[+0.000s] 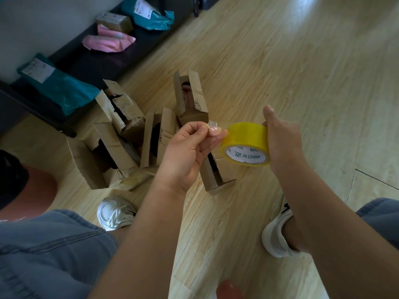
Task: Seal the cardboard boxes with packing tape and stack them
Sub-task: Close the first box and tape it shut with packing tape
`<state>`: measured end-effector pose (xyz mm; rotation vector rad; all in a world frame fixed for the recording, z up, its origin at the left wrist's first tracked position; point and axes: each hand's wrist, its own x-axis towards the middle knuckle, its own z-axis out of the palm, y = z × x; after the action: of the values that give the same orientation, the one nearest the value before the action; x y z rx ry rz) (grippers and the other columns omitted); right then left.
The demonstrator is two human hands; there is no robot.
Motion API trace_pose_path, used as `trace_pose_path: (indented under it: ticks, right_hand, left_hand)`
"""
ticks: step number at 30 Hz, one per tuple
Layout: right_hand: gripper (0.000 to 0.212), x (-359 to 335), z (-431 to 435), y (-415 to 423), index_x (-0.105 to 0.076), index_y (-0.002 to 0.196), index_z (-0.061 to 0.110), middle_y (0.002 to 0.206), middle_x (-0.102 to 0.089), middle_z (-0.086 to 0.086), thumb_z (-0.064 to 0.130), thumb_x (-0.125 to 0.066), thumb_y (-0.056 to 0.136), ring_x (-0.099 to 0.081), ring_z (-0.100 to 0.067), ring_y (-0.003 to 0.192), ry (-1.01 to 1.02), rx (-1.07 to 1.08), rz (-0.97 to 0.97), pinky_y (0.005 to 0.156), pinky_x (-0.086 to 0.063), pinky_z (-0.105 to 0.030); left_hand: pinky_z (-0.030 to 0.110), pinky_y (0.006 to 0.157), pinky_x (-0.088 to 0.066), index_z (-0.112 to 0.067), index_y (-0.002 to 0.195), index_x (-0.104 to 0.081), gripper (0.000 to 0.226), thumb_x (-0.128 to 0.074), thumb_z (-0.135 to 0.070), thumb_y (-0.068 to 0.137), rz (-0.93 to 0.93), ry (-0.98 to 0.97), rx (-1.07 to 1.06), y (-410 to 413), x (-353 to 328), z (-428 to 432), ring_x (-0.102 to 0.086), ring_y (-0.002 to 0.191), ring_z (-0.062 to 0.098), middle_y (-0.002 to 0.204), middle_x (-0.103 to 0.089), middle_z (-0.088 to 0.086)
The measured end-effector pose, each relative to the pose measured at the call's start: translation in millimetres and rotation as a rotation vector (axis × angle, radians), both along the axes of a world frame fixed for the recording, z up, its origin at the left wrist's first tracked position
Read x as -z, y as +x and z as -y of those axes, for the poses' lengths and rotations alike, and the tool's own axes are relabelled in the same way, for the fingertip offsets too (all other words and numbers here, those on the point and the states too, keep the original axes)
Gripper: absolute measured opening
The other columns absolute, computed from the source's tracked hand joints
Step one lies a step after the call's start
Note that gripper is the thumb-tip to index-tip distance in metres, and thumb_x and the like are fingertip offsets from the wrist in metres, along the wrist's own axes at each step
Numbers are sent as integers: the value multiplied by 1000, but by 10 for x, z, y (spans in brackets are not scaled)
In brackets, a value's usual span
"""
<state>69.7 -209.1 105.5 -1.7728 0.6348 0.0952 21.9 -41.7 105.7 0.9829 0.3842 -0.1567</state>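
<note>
Tape end [212, 127] is being pinched between left hand [185, 147] thumb and fingers [217, 133]. Packing tape roll [248, 139] is being gripped by right hand [280, 143], just beside. Strip should be pulled straight and taut. Cardboard boxes [191, 98] are lying open on floor [280, 61] beyond, unsealed.

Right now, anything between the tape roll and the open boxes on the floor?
Nothing visible. The right hand grips the tape roll, the left hand pinches its peeled end; the open boxes lie on the floor below, nothing between.

Nearest box [218, 181] half behind left hand [183, 147]
</note>
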Motion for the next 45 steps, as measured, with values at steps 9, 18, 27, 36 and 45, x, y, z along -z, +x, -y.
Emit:
trace_pose_path:
  ticks: [9,18,27,36,45]
  right_hand:
    - [39,17,59,100,-55,75,11,59,-34,-1,43,-55,97,-38,-20,62,-58,81,14,61,-34,-32]
    - [43,23,88,119,-53,68,7,54,-33,0,35,-52,100,-32,-16,49,-171,84,53,44,-28,-26]
    - [49,-126,85,107,-58,72,14,72,-53,1,52,-45,101,-51,-13,64,-172,-192,-80,57,-32,-28]
    - [48,-106,31,-1,-59,66,21,66,-54,0,56,-51,97,-55,-14,60,-105,-346,-84,59,-37,-29]
    - [56,118,10,-43,-41,58,8,51,-31,-1,37,-42,105,-34,-20,51,-340,-296,93,52,-33,-29]
  left_hand:
    - [36,93,-56,-4,86,-59,24,-41,-3,102,61,7,103,-14,-80,35,-72,95,26,81,-72,10]
    - [32,87,-58,0,87,-58,21,-42,-4,101,95,25,286,-25,-98,13,-73,90,20,84,-71,10]
    - [33,84,-60,0,100,-58,15,-44,-4,102,-14,31,0,74,-105,-196,-74,89,24,86,-74,12]
    - [35,77,-62,-1,93,-60,19,-44,-6,103,-85,20,-154,45,-17,-248,-73,79,21,78,-70,10]
    - [32,66,-61,1,101,-58,13,-45,-3,102,-106,12,-241,53,7,-199,-70,67,21,75,-66,13]
